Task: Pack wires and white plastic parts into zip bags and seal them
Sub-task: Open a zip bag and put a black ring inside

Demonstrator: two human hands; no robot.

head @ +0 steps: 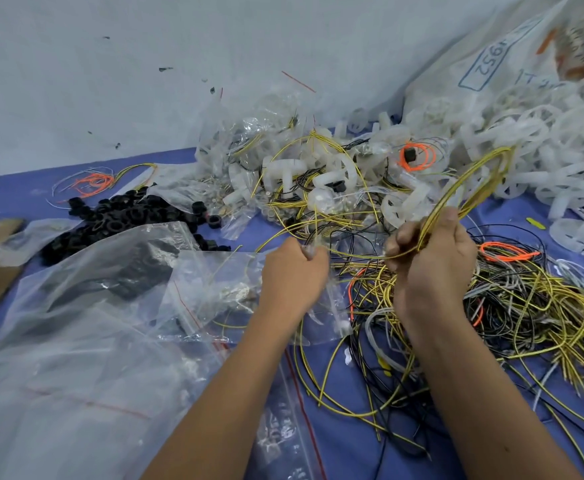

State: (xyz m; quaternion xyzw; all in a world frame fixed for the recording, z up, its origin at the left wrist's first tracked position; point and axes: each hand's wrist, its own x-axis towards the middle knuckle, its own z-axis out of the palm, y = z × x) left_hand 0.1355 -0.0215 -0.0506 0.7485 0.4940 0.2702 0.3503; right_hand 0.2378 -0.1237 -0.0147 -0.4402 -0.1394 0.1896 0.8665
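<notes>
**Two hands, one yellow loop**

While both hands work over the blue table (352, 441), the right hand (436, 261) grasps a looped bundle of yellow wires (470, 181), lifted above the wire tangle (526, 306). The left hand (295, 271) is clenched on a clear zip bag (221, 292) together with one yellow strand. More zip bags (75, 323) with red seal lines lie at the left. White parts (543, 140), too many to count, are heaped behind, beside a pile of black rings (127, 216). A big sack (512, 50) reads "1952". Orange wires (418, 155) sit among the parts.
</notes>
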